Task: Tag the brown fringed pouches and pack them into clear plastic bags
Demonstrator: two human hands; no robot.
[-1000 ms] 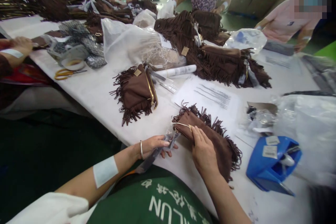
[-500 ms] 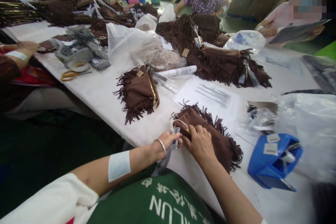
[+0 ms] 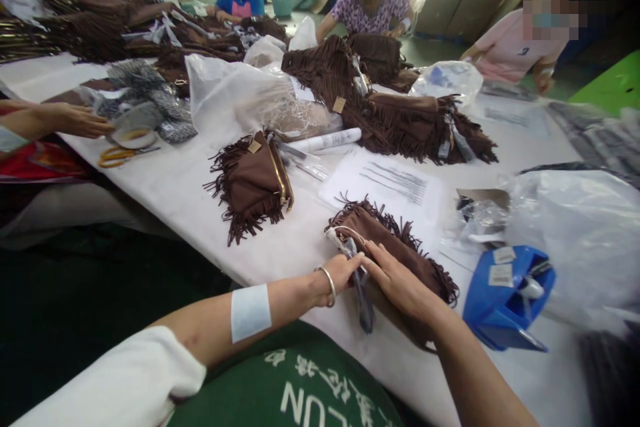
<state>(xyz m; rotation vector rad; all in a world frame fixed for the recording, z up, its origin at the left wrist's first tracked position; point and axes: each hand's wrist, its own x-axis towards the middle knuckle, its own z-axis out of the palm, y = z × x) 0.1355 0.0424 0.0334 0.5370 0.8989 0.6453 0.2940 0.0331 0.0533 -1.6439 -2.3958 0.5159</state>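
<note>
A brown fringed bag (image 3: 405, 248) lies on the white table right in front of me, its fringe on the far and right sides. My left hand (image 3: 343, 275) is closed at the bag's left end, around a grey plastic-wrapped strip (image 3: 364, 307) that hangs down toward me. Flat on the bag's near side rests my right hand (image 3: 395, 275), fingers stretched out, its fingertips touching my left hand. A thin white cord (image 3: 345, 228) loops over the bag's left corner. Farther left lies a second fringed bag (image 3: 250, 181) with a gold frame and a small tag.
A blue container (image 3: 505, 300) stands right of the bag, beside clear plastic (image 3: 575, 233). Printed paper (image 3: 383, 180) lies behind. Scissors (image 3: 116, 157) and a tape roll (image 3: 134, 138) are at the left, near another person's hand (image 3: 83, 120). More bags and people are beyond.
My right hand has gone from bent fingers at the bag's corner to lying flat on it. The grey strip now hangs below my left hand. The neighbour's hand at left has reached toward the scissors.
</note>
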